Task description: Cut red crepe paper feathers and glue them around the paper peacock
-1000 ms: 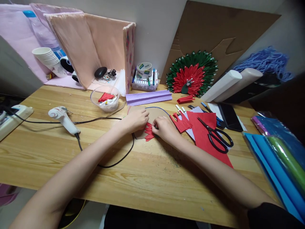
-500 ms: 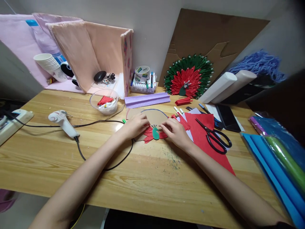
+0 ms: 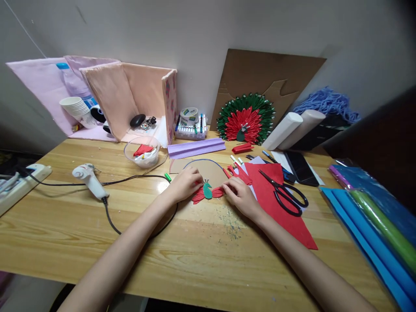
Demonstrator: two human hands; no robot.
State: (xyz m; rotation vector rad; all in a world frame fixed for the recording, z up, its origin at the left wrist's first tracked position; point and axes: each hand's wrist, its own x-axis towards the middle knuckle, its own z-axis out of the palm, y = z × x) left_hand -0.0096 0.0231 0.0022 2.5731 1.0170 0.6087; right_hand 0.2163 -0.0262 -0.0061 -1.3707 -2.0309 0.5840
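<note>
A brown cardboard piece [image 3: 211, 170] with a blue curved line lies on the wooden table [image 3: 208, 255]. At its near edge sits a small green peacock cutout [image 3: 207, 190] with red paper petals [image 3: 197, 197] fanned on both sides. My left hand [image 3: 185, 183] presses its curled fingers on the petals to the cutout's left. My right hand [image 3: 239, 196] pinches the red petals on the cutout's right.
Black scissors [image 3: 286, 194] lie on a red paper sheet [image 3: 279, 203] to the right. A white glue gun [image 3: 89, 180] with a black cord lies at left. A finished red-and-green peacock fan [image 3: 246, 119] leans on cardboard behind. Blue and green rolls [image 3: 373, 208] sit far right; a plastic bowl [image 3: 142, 151] sits behind.
My hands have moved apart, uncovering the green peacock cutout between them. The view has tilted up, showing more wall.
</note>
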